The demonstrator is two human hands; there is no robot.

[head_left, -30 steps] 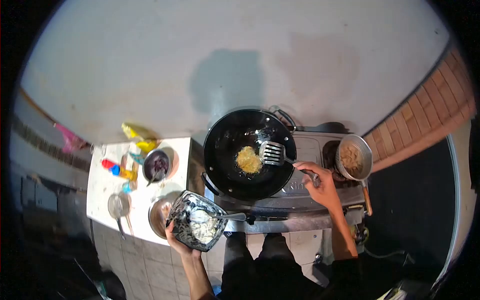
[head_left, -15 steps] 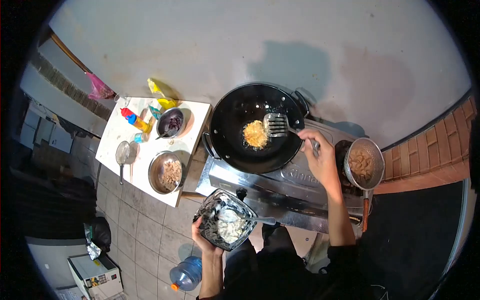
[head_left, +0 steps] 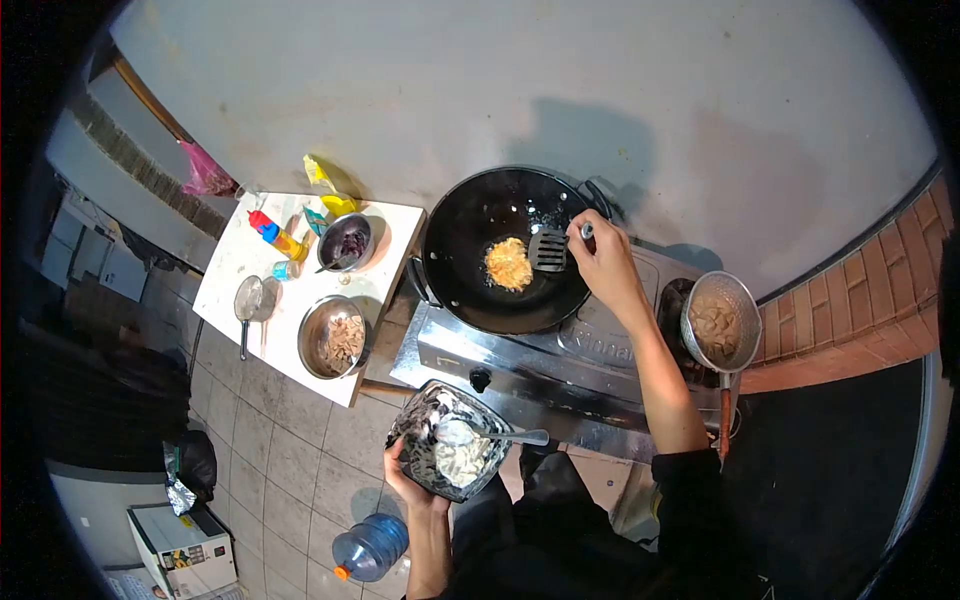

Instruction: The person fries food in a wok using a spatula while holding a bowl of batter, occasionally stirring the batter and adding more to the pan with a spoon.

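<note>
My right hand (head_left: 600, 258) grips the handle of a slotted metal spatula (head_left: 548, 250) over a black wok (head_left: 505, 205) on a steel gas stove (head_left: 520, 360). The spatula's blade sits just right of a yellow fritter (head_left: 508, 263) frying in the wok. My left hand (head_left: 405, 480) holds a patterned bowl (head_left: 448, 452) of pale batter from below, low in front of the stove. A metal spoon (head_left: 500, 436) rests in the bowl, its handle pointing right.
A metal strainer (head_left: 720, 325) with fried pieces sits on the stove's right burner. A white side table (head_left: 240, 270) left of the stove carries a steel bowl of food (head_left: 332, 342), a dark bowl (head_left: 345, 243), bottles (head_left: 272, 235) and a small sieve (head_left: 247, 300). A water jug (head_left: 370, 548) stands on the tiled floor.
My right hand has slid up the spatula handle toward the wok, with the blade staying beside the fritter. The batter bowl has barely moved in the last half second.
</note>
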